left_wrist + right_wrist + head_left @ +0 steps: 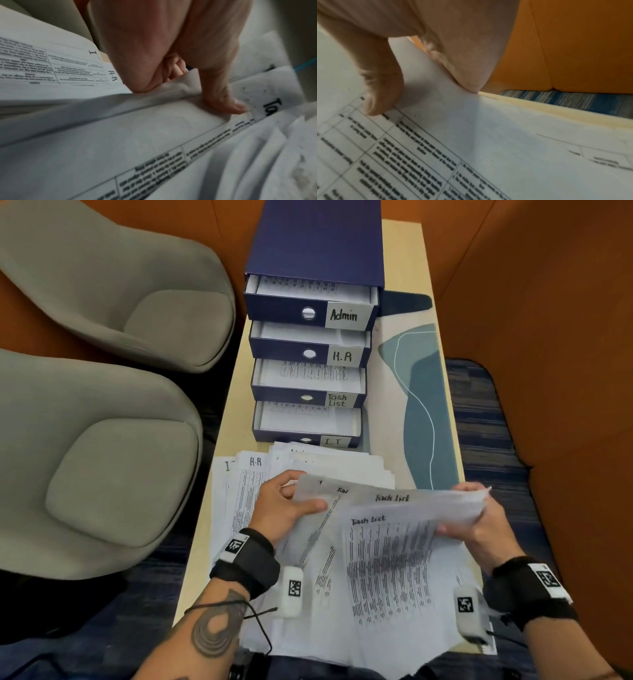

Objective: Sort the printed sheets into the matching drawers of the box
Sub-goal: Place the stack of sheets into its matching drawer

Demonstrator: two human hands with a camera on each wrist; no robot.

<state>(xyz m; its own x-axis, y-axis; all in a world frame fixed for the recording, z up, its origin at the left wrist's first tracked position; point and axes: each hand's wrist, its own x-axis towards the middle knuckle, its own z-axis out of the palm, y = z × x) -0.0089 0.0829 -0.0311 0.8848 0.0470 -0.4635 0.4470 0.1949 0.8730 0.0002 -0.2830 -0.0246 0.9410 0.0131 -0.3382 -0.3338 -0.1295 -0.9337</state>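
A dark blue drawer box (315, 244) stands on the table with four drawers pulled out in steps: Admin (344, 315), H.R (342, 356), Task List (337, 399) and I.T (334, 442). Each drawer holds white sheets. Both hands hold a fanned bundle of sheets headed Task List (394, 529) above the loose pile. My left hand (291, 505) pinches the bundle's left edge, thumb (228, 102) on top. My right hand (479, 515) grips the right edge, thumb (380, 94) pressed on the printed table. Sheets headed H.R (255, 462) and I.T lie on the left.
Two grey armchairs (102, 285) stand to the left of the narrow pale table (442, 419). Orange walls (548, 302) enclose the right side and the back. A teal and blue pattern (424, 405) marks the table to the right of the drawers.
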